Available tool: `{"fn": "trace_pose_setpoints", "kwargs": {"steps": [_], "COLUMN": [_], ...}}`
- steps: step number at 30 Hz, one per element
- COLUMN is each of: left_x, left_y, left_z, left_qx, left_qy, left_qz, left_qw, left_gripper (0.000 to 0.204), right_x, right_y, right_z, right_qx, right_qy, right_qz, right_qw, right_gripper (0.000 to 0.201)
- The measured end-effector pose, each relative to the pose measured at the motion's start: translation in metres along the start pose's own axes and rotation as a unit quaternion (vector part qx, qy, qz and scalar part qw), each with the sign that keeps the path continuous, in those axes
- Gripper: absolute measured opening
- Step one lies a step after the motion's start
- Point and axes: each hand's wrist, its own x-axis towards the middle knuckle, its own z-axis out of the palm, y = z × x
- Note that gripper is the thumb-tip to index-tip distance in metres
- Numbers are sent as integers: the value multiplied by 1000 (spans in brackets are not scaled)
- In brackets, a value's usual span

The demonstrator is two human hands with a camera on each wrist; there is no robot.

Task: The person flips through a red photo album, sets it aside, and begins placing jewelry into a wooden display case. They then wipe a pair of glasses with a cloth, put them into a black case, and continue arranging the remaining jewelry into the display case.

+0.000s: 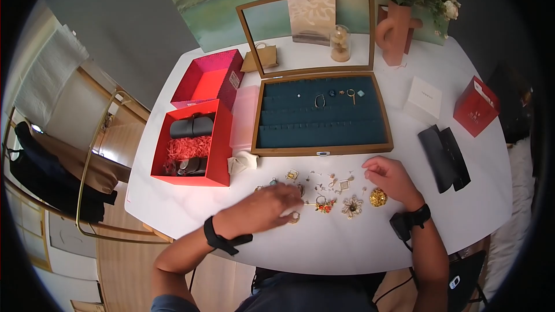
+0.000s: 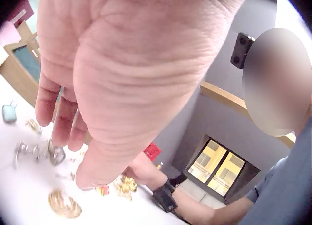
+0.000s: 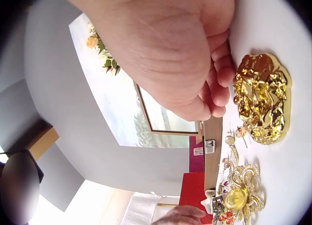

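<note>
Small jewelry pieces lie in a loose group, among them a flower brooch [image 1: 351,207], an orange-red floral piece [image 1: 325,206] and a round gold ornament [image 1: 378,197]. Over the left end of the group is the left hand [image 1: 257,211], palm down; its fingers [image 2: 63,122] extend loosely above rings and earrings, holding nothing visible. The right hand [image 1: 394,180] hovers beside the gold ornament [image 3: 263,99], fingers loosely bent, thumb near the fingertips, with nothing seen between them. Behind stands an open wooden display case [image 1: 324,151] with a dark lining and several pieces inside.
Left of the case are a red box [image 1: 222,156] with shredded paper and a magenta box [image 1: 231,81]. On the right stand a white box [image 1: 422,99], a red bag [image 1: 476,107] and a black case [image 1: 442,159]. A flower vase [image 1: 396,34] is behind.
</note>
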Motion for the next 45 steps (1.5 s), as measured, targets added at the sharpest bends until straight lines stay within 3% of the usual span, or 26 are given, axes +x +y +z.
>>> {"fn": "trace_pose_setpoints", "kwargs": {"steps": [8,13,17,22,24,26,30,32,34,36,38,43,45], "left_x": [104,169,184,186,185,184,166,147,124,105,90,84,85], "left_y": [-67,-156,-182,-209,-207,-202,-141,-96,-57,-41,-38,-34,-41], "left_z": [-67,-66,-67,-65,-66,-64,-73,-63,-49,-23,-3,0,-2], "left_qx": [84,167,159,118,109,85,-15,-73,-23,-18,-49,-41,-40], "left_qy": [108,154,91,111,129,230,243,103,-1,-39,-31,-54,18], "left_qz": [-47,-85,-132,-140,-125,-137,-85,-5,20,32,48,-12,12], "left_qw": [989,970,974,977,978,960,966,992,1000,999,997,998,999], "left_gripper": [25,28,26,17,14,11,10,10,11,14,17,19,18], "right_x": [-2,-1,-2,-2,-1,-1,-1,0,-1,-1,-1,-1,-1], "right_y": [-4,0,-3,-5,-4,-2,-4,-4,-2,-5,-7,-4,-4], "right_z": [0,-2,-2,-2,-2,-3,-2,-2,-2,-1,-1,-1,-1], "right_qx": [5,6,26,24,19,8,-3,-3,11,8,2,4,3], "right_qy": [-1,-6,-17,-22,-22,-20,-13,-12,-15,-14,-14,-9,-9], "right_qz": [7,-4,6,9,5,-2,-5,2,-5,4,10,3,0], "right_qw": [1000,1000,999,999,1000,1000,1000,1000,1000,1000,1000,1000,1000], "right_gripper": [15,16,16,17,17,16,15,15,15,15,14,15,15]}}
